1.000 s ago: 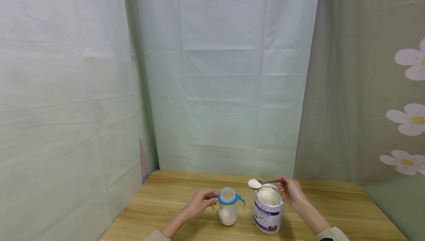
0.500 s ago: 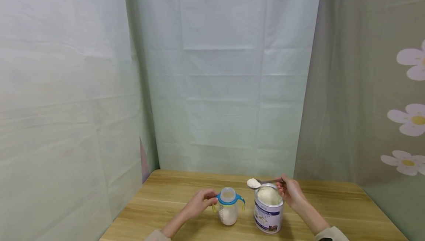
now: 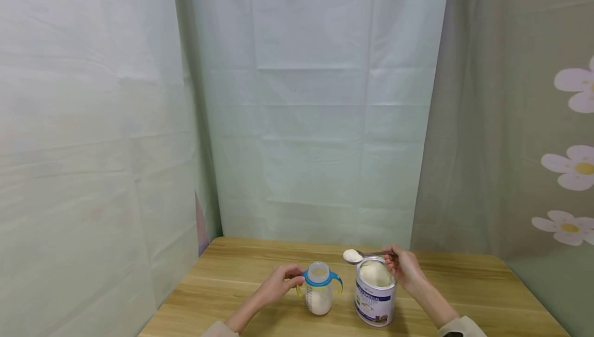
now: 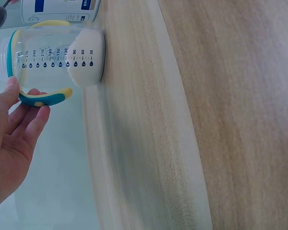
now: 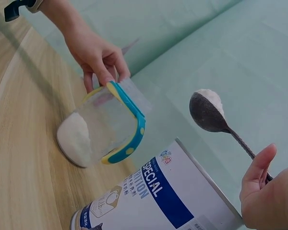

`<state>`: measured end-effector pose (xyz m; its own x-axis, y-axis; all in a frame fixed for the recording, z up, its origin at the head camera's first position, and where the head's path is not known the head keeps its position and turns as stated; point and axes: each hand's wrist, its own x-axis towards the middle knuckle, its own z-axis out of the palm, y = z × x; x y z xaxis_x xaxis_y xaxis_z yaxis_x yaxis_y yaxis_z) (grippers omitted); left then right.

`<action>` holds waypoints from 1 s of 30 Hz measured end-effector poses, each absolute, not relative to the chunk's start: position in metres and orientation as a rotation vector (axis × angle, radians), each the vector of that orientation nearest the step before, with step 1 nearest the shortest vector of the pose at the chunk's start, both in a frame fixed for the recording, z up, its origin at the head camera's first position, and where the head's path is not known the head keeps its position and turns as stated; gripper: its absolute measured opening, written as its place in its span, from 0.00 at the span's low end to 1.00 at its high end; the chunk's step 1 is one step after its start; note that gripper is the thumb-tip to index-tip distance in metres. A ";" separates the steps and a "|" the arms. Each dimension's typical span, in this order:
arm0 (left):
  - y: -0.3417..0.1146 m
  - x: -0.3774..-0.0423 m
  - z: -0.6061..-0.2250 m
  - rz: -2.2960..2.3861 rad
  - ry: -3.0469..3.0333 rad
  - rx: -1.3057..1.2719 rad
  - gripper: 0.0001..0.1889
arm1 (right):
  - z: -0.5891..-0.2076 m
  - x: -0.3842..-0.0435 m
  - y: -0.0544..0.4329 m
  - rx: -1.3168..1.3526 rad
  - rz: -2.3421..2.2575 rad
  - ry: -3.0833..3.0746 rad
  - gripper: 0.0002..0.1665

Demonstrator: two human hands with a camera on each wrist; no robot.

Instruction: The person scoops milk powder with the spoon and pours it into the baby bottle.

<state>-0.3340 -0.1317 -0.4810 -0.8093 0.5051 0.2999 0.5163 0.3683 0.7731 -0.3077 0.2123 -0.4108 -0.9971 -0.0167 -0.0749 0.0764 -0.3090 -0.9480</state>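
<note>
A clear baby bottle [image 3: 318,298] with a blue and yellow two-handled collar stands upright and uncapped, white powder filling its lower part. My left hand [image 3: 280,285] pinches its left handle [image 4: 47,98] between thumb and fingers. To the right is an open milk powder can [image 3: 375,301], pale powder showing inside. Above the can's far rim, my right hand [image 3: 406,270] holds a dark metal spoon [image 5: 209,112] by the handle. Heaped white powder [image 3: 352,256] fills the bowl, which hangs over the can's left side, between can and bottle.
Both containers stand near the front of a wood-grain table [image 3: 232,259]. Pale curtains [image 3: 306,146] hang behind it and at the left; a darker one with flower prints [image 3: 568,227] hangs at the right.
The loaded spoon has shifted slightly to the left, along with my right hand. My left hand, the bottle and the can stay where they were.
</note>
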 end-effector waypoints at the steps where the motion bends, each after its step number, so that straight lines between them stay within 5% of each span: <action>1: -0.132 -0.335 -0.482 -1.470 -2.589 -0.969 0.09 | -0.411 -0.307 0.212 0.073 -2.493 1.809 0.26; 30: -0.134 -0.335 -0.480 -1.478 -2.571 -1.022 0.09 | -0.409 -0.308 0.207 0.060 -2.489 1.803 0.25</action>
<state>-0.3347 -0.1339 -0.4799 -0.7877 0.5319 0.3109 0.5364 0.3439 0.7707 -0.3084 0.2071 -0.4095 -0.9970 -0.0315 -0.0710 0.0772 -0.3105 -0.9474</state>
